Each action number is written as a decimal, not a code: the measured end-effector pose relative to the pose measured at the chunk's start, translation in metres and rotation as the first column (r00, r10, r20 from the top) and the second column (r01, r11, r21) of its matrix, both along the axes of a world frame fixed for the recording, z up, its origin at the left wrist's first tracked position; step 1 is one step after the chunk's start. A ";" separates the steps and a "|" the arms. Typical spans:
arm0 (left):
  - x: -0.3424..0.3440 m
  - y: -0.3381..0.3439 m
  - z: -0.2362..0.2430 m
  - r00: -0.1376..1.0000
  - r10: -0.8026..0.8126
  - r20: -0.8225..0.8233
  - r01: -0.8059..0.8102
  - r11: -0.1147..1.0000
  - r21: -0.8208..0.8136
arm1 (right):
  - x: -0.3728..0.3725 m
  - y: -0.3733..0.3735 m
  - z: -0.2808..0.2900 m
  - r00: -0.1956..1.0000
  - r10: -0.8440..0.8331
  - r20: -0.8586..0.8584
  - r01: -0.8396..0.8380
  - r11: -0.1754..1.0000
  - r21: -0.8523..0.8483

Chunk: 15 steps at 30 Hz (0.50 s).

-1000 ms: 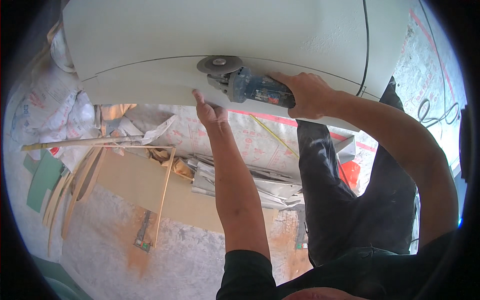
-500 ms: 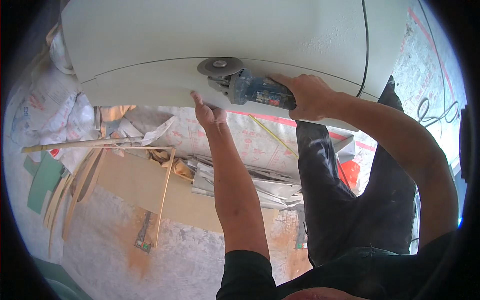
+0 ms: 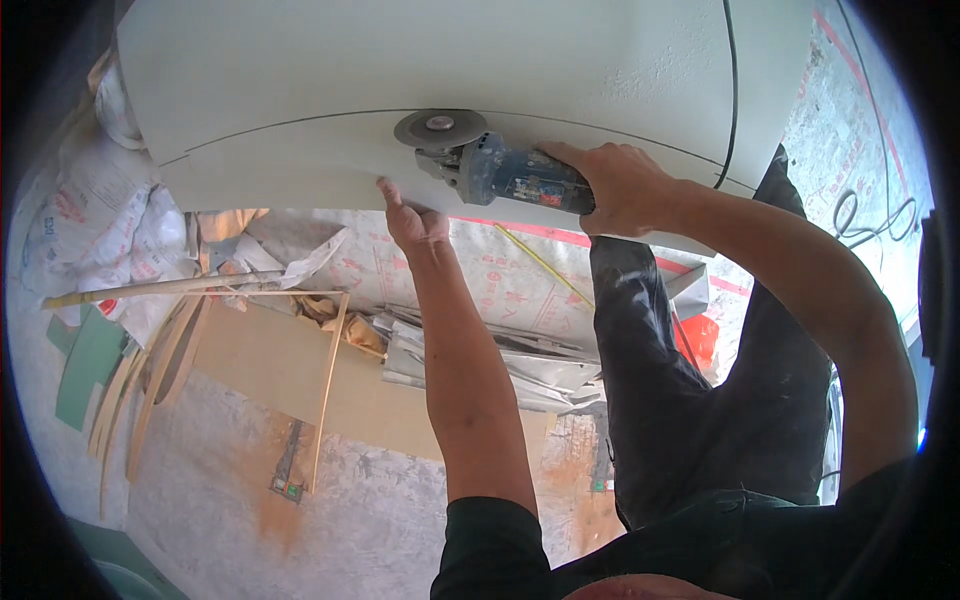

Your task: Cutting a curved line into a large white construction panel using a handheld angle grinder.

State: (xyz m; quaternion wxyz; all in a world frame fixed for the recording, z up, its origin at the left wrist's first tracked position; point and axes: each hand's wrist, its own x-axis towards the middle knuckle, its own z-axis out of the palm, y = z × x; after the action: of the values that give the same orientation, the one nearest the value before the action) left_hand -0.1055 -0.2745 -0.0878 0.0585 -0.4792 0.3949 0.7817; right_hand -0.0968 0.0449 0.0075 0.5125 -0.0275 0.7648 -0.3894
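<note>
"Closed around the rear body of the angle grinder (image 3: 535, 182): that was how the right hand (image 3: 625, 185) held it. And the left hand (image 3: 418, 222)?"

"At the pale board's near edge, thumb raised against the pale board (image 3: 450, 60). Its other fingers were mostly hidden, so I couldn't tell whether they gripped."

"Where was the grinder, exactly?"

"Over the near part of the board, its cutting disc (image 3: 439, 126) around the middle, the far rim seeming to meet the long dark line (image 3: 300, 122)."

"How far along was it, would you say?"

"The line ran nearly the board's whole width, on both sides of the disc. Whether it was drawn or cut, I couldn't tell. The near strip lay level with the rest, so I'd judge it was not yet parted from it."

"Any writing?"

"Small lettering on a blue-and-red patch on the grinder's body, too small to make out. White sacks (image 3: 95, 200) beyond the board's left edge bore faded print, and the floor sheeting (image 3: 520, 265) below its near edge had red characters, unclear from there."
</note>
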 end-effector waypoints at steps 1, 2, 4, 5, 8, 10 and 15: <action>0.000 0.001 0.000 1.000 0.007 0.003 -0.007 1.000 0.001 | 0.001 0.001 0.000 1.000 -0.010 -0.017 0.010 1.000 -0.007; 0.000 0.001 0.000 1.000 0.013 0.005 -0.013 1.000 0.002 | 0.004 0.002 -0.002 1.000 -0.010 -0.017 0.009 1.000 -0.006; 0.000 0.002 -0.001 1.000 0.004 0.002 -0.004 1.000 0.011 | 0.008 0.003 -0.005 0.995 -0.025 -0.097 0.024 1.000 -0.009; 0.000 0.002 -0.001 1.000 -0.005 0.000 0.005 1.000 0.019 | 0.010 0.003 -0.007 0.995 -0.025 -0.097 0.024 1.000 -0.008; 0.000 0.000 0.000 0.999 -0.028 -0.025 0.029 0.999 0.020 | 0.008 0.004 -0.005 0.997 -0.007 -0.070 0.006 1.000 -0.012; -0.001 0.001 0.000 1.000 -0.020 -0.023 0.021 1.000 0.013 | 0.008 0.004 -0.003 0.998 -0.002 -0.063 0.001 1.000 -0.009; -0.001 0.007 0.002 1.000 -0.009 0.003 0.009 1.000 -0.005 | 0.009 0.005 -0.004 0.998 -0.002 -0.059 0.002 1.000 0.006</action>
State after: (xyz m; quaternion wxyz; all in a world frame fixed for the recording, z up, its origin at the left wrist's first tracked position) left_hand -0.1061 -0.2677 -0.0853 0.0614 -0.4787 0.3990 0.7797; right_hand -0.0877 0.0503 0.0038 0.4894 -0.0367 0.7809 -0.3864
